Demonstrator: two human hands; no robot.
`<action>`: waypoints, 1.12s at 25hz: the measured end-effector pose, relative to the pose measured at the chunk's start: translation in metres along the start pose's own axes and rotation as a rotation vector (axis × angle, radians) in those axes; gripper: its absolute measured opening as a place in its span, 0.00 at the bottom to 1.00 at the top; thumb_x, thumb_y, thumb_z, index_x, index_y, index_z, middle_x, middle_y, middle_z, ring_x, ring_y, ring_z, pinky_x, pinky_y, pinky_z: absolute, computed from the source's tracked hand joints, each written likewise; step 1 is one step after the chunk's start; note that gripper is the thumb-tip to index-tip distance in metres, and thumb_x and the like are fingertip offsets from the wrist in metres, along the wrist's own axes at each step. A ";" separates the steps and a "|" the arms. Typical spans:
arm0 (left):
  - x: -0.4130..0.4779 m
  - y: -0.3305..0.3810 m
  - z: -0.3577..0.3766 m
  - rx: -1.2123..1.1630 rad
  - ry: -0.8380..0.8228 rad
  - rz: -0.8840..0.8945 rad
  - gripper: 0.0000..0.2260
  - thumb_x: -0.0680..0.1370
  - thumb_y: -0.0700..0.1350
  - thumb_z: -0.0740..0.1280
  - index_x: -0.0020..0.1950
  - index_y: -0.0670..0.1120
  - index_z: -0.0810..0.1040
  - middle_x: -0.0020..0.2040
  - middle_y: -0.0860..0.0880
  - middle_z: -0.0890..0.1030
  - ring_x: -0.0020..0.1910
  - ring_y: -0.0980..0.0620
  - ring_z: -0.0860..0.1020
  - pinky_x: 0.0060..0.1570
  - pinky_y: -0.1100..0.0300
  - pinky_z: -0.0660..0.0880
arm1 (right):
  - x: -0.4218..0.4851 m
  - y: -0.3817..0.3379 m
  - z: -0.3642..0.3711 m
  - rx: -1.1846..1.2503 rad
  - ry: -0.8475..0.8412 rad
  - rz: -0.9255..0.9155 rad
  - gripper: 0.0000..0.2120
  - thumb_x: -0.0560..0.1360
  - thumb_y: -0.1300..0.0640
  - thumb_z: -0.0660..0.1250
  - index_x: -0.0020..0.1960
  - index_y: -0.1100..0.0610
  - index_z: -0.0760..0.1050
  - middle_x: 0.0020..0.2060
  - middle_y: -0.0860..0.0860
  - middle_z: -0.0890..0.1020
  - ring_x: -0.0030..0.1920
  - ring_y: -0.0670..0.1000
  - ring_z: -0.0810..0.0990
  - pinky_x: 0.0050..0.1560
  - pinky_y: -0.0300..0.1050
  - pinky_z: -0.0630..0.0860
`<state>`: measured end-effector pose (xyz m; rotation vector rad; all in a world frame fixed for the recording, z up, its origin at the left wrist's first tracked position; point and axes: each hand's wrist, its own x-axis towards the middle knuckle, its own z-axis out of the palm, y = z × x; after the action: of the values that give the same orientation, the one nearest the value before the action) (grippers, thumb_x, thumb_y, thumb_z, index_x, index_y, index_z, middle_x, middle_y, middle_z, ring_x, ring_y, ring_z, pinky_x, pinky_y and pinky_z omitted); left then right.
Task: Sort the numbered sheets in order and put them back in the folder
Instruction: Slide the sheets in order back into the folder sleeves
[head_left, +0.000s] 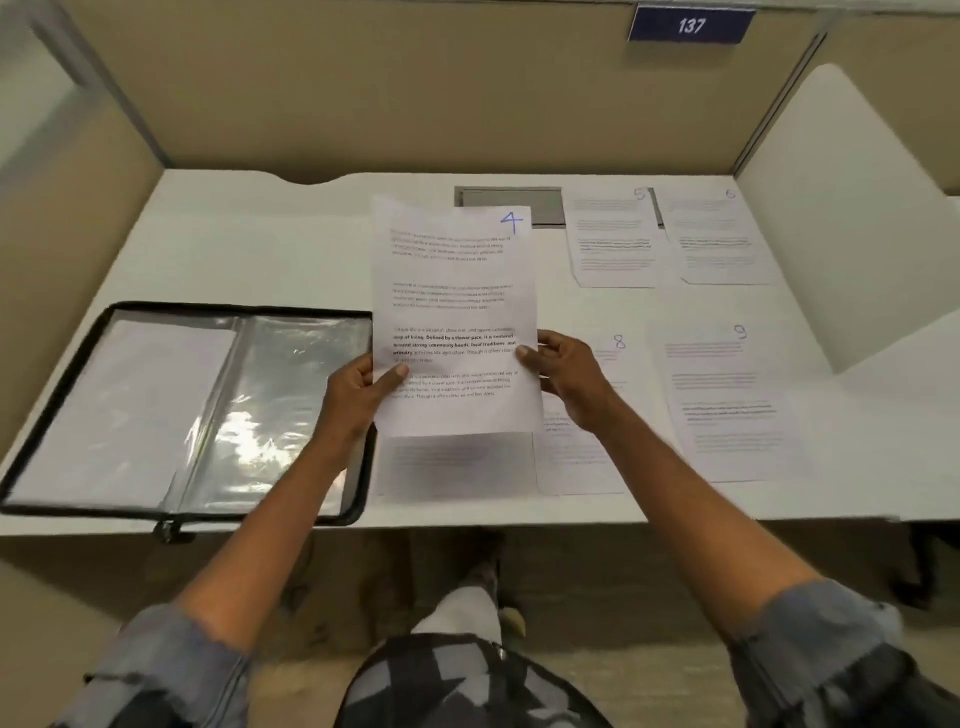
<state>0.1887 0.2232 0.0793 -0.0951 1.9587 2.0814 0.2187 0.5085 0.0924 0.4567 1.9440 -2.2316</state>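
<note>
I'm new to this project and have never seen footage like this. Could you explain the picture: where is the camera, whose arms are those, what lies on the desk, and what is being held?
There is no machine here. A person works with bare hands, and the one camera sits on their head, looking forward and down. So the two arms reaching in from the bottom are the wearer's own. The left hand and the right hand each pinch a side edge of the sheet marked 4, held up above the white desk. On the desk to the left lies an open, black-edged folder with clear sleeves. To the right lie sheet 5, sheet 6, sheet 8 and sheet 9. One more sheet lies under the held one; its number is hidden.
</note>
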 end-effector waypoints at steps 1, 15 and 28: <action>-0.015 -0.004 -0.012 -0.001 0.021 -0.017 0.13 0.77 0.40 0.74 0.62 0.46 0.82 0.56 0.49 0.86 0.55 0.48 0.85 0.54 0.56 0.82 | -0.008 0.006 0.010 -0.013 -0.017 0.019 0.13 0.79 0.59 0.71 0.63 0.58 0.80 0.55 0.54 0.87 0.55 0.53 0.86 0.51 0.46 0.82; -0.018 -0.029 -0.180 0.125 0.036 -0.143 0.19 0.75 0.36 0.75 0.63 0.48 0.79 0.55 0.55 0.85 0.52 0.56 0.85 0.55 0.56 0.82 | 0.012 0.042 0.161 -0.192 -0.169 0.081 0.16 0.79 0.52 0.72 0.65 0.56 0.79 0.58 0.51 0.86 0.58 0.54 0.85 0.56 0.52 0.82; 0.108 -0.011 -0.276 0.108 -0.114 -0.123 0.16 0.77 0.38 0.74 0.64 0.44 0.79 0.57 0.46 0.84 0.53 0.49 0.84 0.49 0.59 0.82 | 0.092 0.029 0.244 -0.101 0.133 0.130 0.14 0.79 0.60 0.70 0.64 0.61 0.80 0.56 0.54 0.86 0.57 0.57 0.85 0.58 0.53 0.82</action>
<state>0.0485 -0.0314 0.0218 -0.0707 1.9413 1.8595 0.1090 0.2715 0.0641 0.7128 2.0159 -2.0606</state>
